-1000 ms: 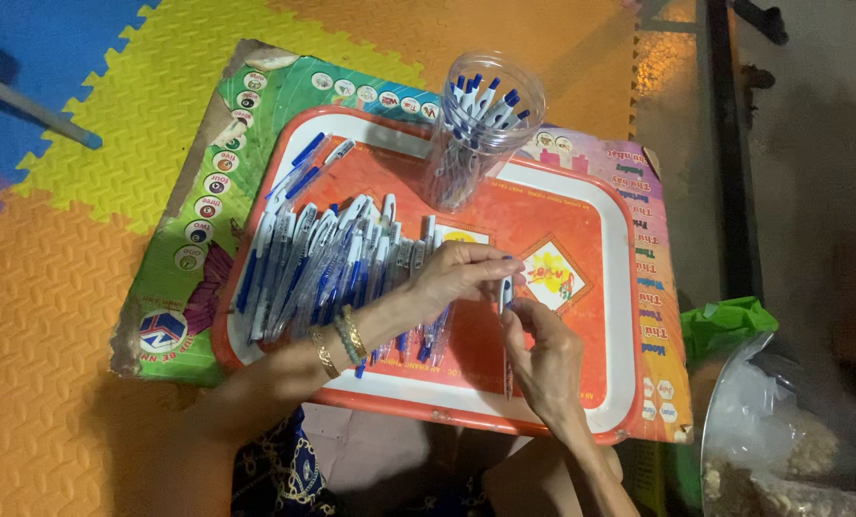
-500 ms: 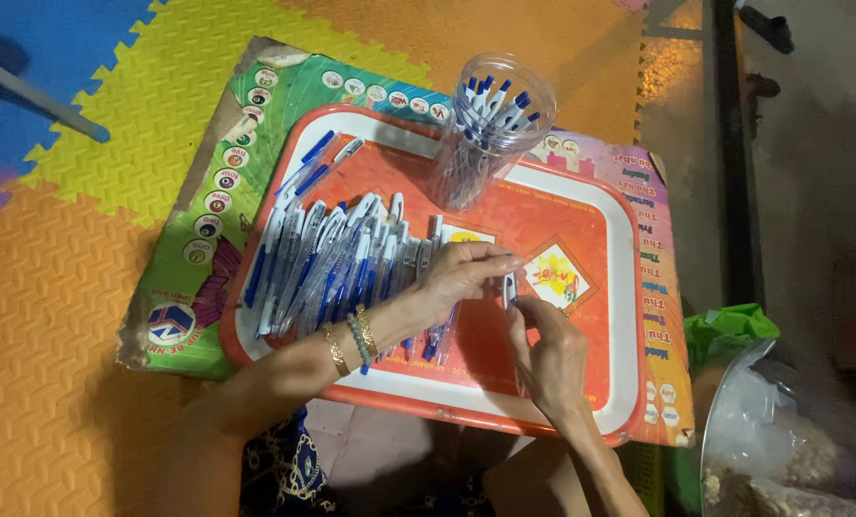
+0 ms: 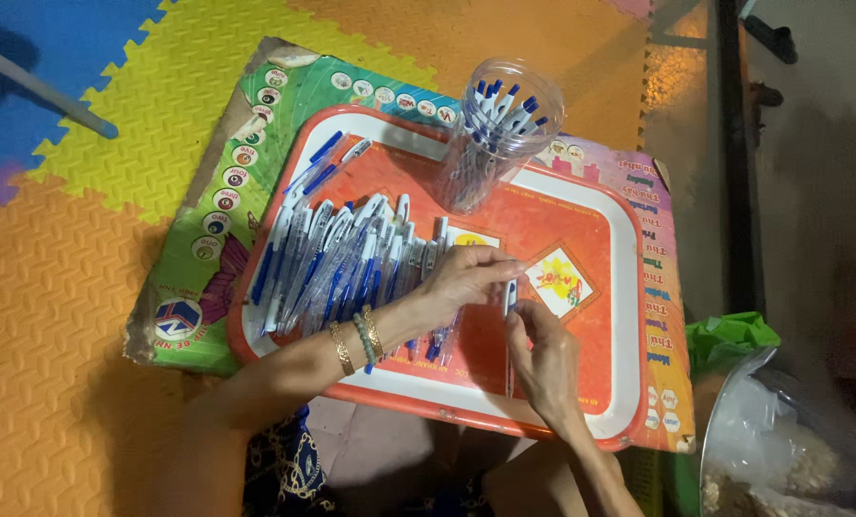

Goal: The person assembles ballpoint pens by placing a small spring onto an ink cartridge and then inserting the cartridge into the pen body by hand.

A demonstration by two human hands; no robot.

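An orange tray [image 3: 608, 239] with a white rim lies on a printed board. A row of several blue-and-white pens [image 3: 337, 263] lies across its left half. My left hand [image 3: 468, 278], with bracelets at the wrist, reaches over the row's right end, fingertips on the top of one pen [image 3: 510, 304]. My right hand [image 3: 543, 359] holds that same pen upright from below, over the tray's middle. A clear plastic jar [image 3: 495, 134] full of more pens stands at the tray's far edge.
The printed cardboard board [image 3: 208, 249] rests on coloured foam floor mats [image 3: 64, 316]. A clear plastic bag [image 3: 792, 450] and a green bag [image 3: 730, 340] sit at the lower right. A dark metal frame [image 3: 734, 153] runs along the right.
Both hands stay at the tray's middle with the pen between them; the left fingers have closed a little further onto its top. The view has shifted slightly.
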